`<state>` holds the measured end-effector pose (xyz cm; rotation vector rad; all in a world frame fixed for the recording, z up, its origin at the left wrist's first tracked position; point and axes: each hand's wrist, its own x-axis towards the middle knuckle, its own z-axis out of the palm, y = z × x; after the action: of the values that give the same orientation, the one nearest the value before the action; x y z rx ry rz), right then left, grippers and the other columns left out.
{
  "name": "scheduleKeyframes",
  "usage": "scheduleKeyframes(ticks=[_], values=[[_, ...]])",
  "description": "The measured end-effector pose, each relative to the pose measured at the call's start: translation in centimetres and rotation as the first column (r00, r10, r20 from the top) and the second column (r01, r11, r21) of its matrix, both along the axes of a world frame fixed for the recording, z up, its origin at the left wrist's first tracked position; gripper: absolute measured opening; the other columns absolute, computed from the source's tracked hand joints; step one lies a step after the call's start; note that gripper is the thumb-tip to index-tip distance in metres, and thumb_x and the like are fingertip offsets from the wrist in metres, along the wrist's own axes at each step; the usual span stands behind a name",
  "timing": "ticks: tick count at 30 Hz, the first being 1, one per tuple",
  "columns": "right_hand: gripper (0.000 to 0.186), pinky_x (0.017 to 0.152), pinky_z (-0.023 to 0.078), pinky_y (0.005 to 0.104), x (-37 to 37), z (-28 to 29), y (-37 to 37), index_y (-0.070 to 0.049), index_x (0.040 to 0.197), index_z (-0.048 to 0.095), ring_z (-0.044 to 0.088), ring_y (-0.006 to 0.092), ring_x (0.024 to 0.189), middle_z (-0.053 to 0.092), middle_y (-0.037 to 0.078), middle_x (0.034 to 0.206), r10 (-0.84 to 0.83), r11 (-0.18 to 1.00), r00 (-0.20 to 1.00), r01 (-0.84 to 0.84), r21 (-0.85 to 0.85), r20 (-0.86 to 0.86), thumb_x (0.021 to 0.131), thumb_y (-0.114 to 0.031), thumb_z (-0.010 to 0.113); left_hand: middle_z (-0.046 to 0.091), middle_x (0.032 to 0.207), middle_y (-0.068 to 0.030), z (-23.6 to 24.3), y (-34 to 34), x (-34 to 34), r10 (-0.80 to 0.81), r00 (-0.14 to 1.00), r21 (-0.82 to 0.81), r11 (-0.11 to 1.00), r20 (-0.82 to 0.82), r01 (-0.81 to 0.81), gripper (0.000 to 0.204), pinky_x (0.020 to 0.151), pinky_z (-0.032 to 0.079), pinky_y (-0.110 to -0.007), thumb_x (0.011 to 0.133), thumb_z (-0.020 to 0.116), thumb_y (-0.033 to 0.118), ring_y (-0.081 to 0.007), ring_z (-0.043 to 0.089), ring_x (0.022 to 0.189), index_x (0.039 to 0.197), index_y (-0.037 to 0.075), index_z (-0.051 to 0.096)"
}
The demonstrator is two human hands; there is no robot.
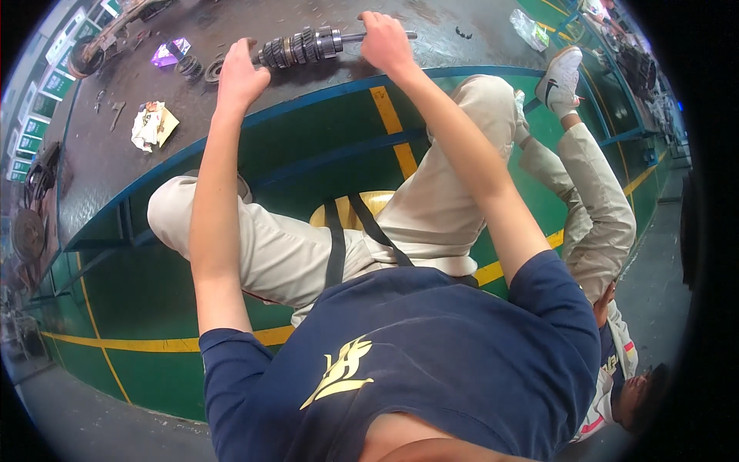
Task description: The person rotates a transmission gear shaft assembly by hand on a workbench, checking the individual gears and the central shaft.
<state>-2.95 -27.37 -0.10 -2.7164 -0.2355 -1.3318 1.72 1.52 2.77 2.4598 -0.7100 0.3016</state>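
A metal gear shaft (pixel 302 48) with several toothed gears stacked along it lies crosswise at the workbench, between my two hands. My left hand (pixel 242 78) is closed around its left end, where the fingers hide the metal. On the right, my right hand (pixel 385 45) grips the thin bare rod of the shaft, whose tip sticks out past the fingers. Just left of my left hand a metal ring (pixel 214 71) and a small loose gear (pixel 188 67) rest on the bench.
The dark metal workbench (pixel 308 92) has a blue edge. On it lie a purple-and-white packet (pixel 169 52), crumpled paper (pixel 154 126), a clear plastic bag (pixel 529 31) and a small curved black piece (pixel 463 33). A person (pixel 589 208) sits at right, one shoe near the bench.
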Motion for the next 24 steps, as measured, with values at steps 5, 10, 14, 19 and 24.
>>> scheduleKeyframes(ticks=[5,10,14,19,24], values=[[0.035,0.101,0.037,0.0394,0.4,-1.3,2.4,-0.004,0.111,0.063,0.060,0.0265,0.109,0.067,0.011,0.109,-0.077,0.988,0.988,0.057,-0.142,-0.137,0.076,-0.006,0.058,0.036,0.148,-0.0239,-3.6,0.6,2.5,0.032,0.995,0.172,0.985,-0.089,-0.016,0.081,0.118,0.023,-0.039,0.070,0.057,0.007,-0.0360,0.025,0.143,0.145,-0.006,0.029],[0.054,0.108,0.030,0.0424,0.4,-2.9,0.7,-0.003,0.127,0.055,0.047,0.0280,0.128,0.057,0.015,0.130,-0.068,0.988,0.989,0.049,-0.143,-0.128,0.073,-0.006,0.059,0.035,0.149,-0.0243,-2.9,-1.0,1.4,0.032,0.999,0.174,0.984,0.012,-0.034,0.079,0.118,0.023,-0.039,0.071,0.056,0.009,-0.0352,0.026,0.143,0.144,-0.006,0.030],[0.073,0.118,0.016,0.0458,-0.5,-2.3,1.6,-0.001,0.144,0.035,0.027,0.0323,0.143,0.035,0.020,0.150,-0.083,0.995,0.926,0.057,-0.079,-0.369,0.076,-0.006,0.060,0.034,0.150,-0.0233,-2.9,0.3,0.8,0.005,1.000,0.182,0.983,0.021,-0.009,0.079,0.119,0.021,-0.038,0.072,0.056,0.009,-0.0331,0.026,0.144,0.145,-0.005,0.029],[0.072,0.118,0.015,0.0495,-3.5,0.9,3.0,0.009,0.138,0.038,0.029,0.0385,0.140,0.037,0.028,0.145,-0.016,0.999,0.899,-0.002,-0.040,-0.438,0.070,-0.007,0.056,0.048,0.139,-0.0247,-0.9,1.4,-1.6,0.042,0.996,0.135,0.990,-0.076,-0.031,0.080,0.111,0.034,-0.038,0.069,0.056,0.006,-0.0361,0.047,0.129,0.145,-0.002,0.032],[0.079,0.119,0.013,0.0479,-3.9,-1.1,2.8,0.002,0.148,0.027,0.018,0.0364,0.146,0.025,0.024,0.154,-0.201,0.973,0.881,0.129,-0.191,-0.429,0.077,-0.007,0.060,0.060,0.125,-0.0252,-0.1,1.1,-2.1,0.037,0.999,-0.065,0.997,-0.027,-0.039,0.074,0.104,0.042,-0.040,0.067,0.054,0.002,-0.0396,0.057,0.117,0.139,-0.001,0.039]])
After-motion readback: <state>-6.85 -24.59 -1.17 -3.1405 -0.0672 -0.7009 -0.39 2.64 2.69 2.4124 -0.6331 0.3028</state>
